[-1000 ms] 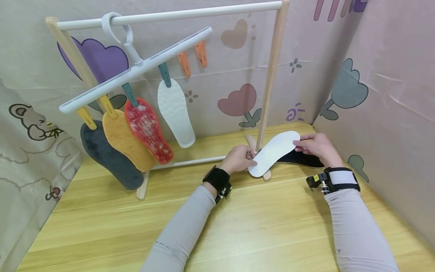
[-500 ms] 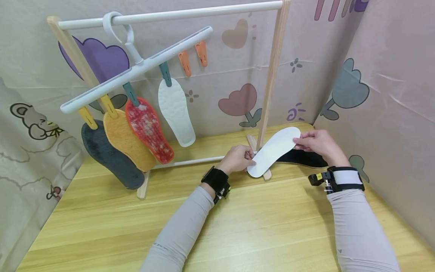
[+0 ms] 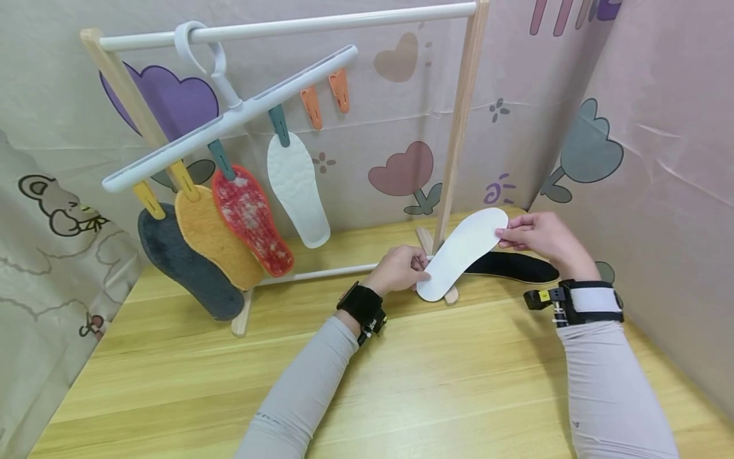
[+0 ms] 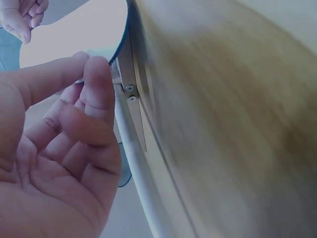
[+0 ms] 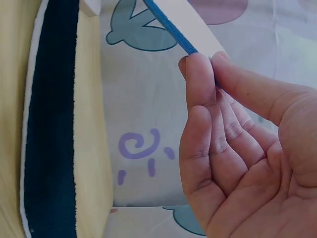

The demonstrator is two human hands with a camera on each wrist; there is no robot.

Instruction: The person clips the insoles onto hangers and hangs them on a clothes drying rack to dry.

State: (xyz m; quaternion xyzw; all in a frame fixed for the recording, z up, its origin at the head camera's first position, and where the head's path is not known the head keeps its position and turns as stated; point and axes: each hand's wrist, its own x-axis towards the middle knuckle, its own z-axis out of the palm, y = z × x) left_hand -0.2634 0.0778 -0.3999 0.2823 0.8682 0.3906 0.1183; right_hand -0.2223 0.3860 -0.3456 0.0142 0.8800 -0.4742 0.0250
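Observation:
A shoe insole, white on the face turned to the head camera, is held tilted by both hands beside the rack's right post. My left hand pinches its lower end between thumb and finger. At the upper end, the thumb and fingertips of my right hand grip the edge. A blue layer along the insole's edge shows in the right wrist view. Behind and below the held insole, a black insole lies on the table, partly covered from the head camera.
A white hanger hangs on the rack. Clips hold a dark grey insole, a yellow one, a red one and a white one. Two orange clips hang with nothing in them. Patterned cloth surrounds the wooden table.
My right hand has risen and shifted slightly right, lifting the upper end of the held insole. More of the black insole shows. My left hand has hardly moved.

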